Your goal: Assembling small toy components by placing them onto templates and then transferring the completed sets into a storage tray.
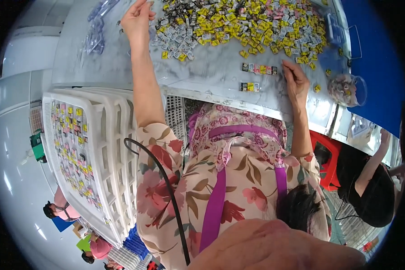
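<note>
My left hand reaches to the far left of the table, beside the heap, its fingers drawn together in a pinch. Whatever is between those fingertips is too small to make out. My right hand is low over the table, fingers curled and close together, just right of a short row of small blocks in black, pink, yellow and white. Nearer to me lies a shorter row of blocks. A wide heap of small yellow, black, white and pink pieces spreads across the far side.
Clear plastic pieces lie at the far left. A clear round tub with small pieces stands at the right edge. To my left are stacked white trays, the outermost filled with small pieces. A red stool and another person are at right.
</note>
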A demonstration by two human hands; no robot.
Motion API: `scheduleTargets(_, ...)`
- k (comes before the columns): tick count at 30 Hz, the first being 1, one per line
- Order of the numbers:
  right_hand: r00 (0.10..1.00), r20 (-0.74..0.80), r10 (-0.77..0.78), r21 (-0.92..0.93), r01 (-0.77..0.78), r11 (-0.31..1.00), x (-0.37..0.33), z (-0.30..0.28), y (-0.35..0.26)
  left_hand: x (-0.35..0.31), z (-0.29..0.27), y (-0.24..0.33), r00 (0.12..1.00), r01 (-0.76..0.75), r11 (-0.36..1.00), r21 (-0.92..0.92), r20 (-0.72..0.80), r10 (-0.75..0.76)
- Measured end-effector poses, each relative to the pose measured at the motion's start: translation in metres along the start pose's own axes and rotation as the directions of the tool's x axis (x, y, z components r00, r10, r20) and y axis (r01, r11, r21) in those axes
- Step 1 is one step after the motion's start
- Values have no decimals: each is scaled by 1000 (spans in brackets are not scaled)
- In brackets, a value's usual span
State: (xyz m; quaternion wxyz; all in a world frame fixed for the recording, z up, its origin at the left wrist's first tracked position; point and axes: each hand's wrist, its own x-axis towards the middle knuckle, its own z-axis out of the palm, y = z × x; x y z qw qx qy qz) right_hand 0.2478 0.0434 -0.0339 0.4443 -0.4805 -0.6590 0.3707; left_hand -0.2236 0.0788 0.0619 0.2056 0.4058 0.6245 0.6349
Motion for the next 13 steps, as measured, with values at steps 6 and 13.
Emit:
scheduleTargets(6,998,-8,-55,11,55,998,3,3,-4,41,2,-51,997,-59,983,172,-30,65)
scheduleTargets(13,998,55,-15,-33,17,999,2,-2,-8,105,-3,-141,911,-407,408,817,330,247)
